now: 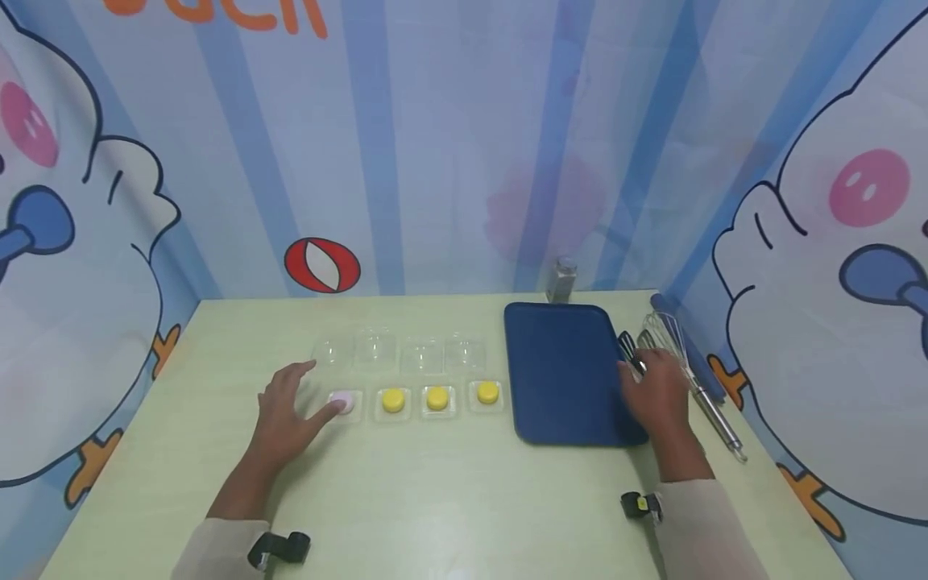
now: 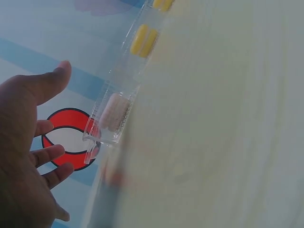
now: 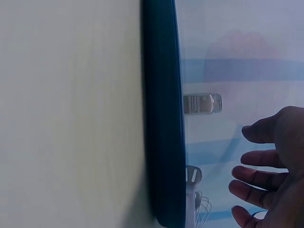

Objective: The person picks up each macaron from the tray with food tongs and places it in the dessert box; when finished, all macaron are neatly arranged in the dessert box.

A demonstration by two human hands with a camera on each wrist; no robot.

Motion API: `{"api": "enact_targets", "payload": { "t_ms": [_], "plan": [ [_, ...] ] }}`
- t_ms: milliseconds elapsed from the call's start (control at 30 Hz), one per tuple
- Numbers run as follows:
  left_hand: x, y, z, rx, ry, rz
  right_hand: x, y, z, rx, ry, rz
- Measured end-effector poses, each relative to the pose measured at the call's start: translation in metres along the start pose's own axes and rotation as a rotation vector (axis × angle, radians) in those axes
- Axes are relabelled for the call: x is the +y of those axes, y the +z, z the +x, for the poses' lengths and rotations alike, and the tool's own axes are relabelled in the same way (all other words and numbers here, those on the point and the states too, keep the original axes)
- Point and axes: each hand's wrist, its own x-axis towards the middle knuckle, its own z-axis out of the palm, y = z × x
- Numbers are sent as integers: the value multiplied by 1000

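My left hand (image 1: 284, 423) hovers over the left part of the table, thumb and fingers spread. In the head view its thumb tip overlaps a pale pink macaron (image 1: 350, 399) in a small clear plastic box; the left wrist view shows the hand apart from that macaron (image 2: 115, 112). Three yellow macarons (image 1: 437, 398) sit in similar clear boxes to the right. My right hand (image 1: 658, 395) is above the right edge of a dark blue tray (image 1: 561, 379), its fingers loosely bent and holding nothing in the right wrist view. Beside it lie whisks (image 1: 670, 330).
Behind the macarons stands a row of several clear plastic pieces (image 1: 422, 354). A glass jar (image 1: 561, 279) is at the tray's back edge. A long blue item (image 1: 692, 354) lies along the table's right side. A printed curtain (image 1: 449, 145) borders the back.
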Motion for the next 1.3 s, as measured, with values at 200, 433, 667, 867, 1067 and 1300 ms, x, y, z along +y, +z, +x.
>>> {"api": "enact_targets", "payload": {
  "t_ms": [200,433,667,867,1067,1300],
  "plan": [
    [6,-1,2,36,23,49,-16,4,5,-84,-58,6],
    [24,3,11,73,90,118,-42,16,13,-132,-160,30],
    [47,14,24,46,119,159,-70,30,23,-230,-191,72],
    [54,20,28,26,123,167,-82,38,24,-268,-182,69],
    [56,23,29,16,112,208,-89,40,23,-305,-158,53],
    [61,24,30,4,87,223,-94,44,23,-329,-158,48]
  ]
}}
